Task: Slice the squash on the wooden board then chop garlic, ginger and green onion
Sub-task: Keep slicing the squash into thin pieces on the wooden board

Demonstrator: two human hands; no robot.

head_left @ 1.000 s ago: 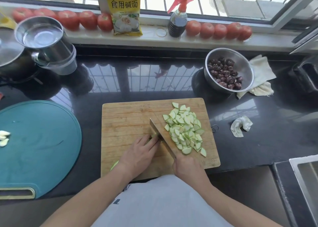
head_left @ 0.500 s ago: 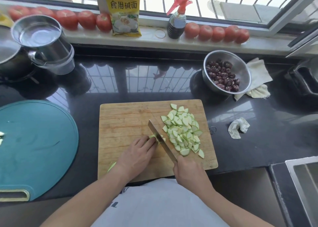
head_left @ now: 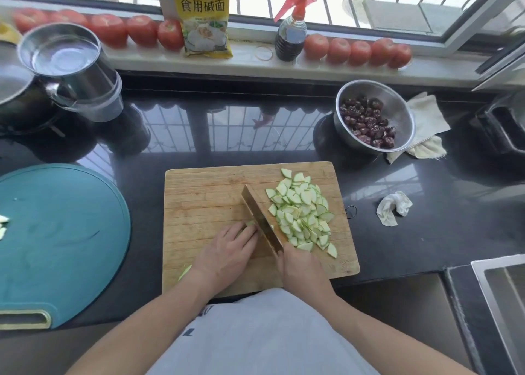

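On board [head_left: 204,201], knife [head_left: 262,221] beside slices [head_left: 302,212]

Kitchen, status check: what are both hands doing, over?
Right hand grips cleaver, blade down on wooden board. Left hand holds last squash piece. Squash slices piled right of blade. Nothing obstructing.

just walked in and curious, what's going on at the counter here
A person is slicing squash on the wooden board. The right hand grips the knife, its blade down on the board, while the left hand holds the last bit of squash against the blade. A pile of cut slices lies to the right of the blade. A few pale pieces sit at the left edge of the teal board; what they are is unclear.
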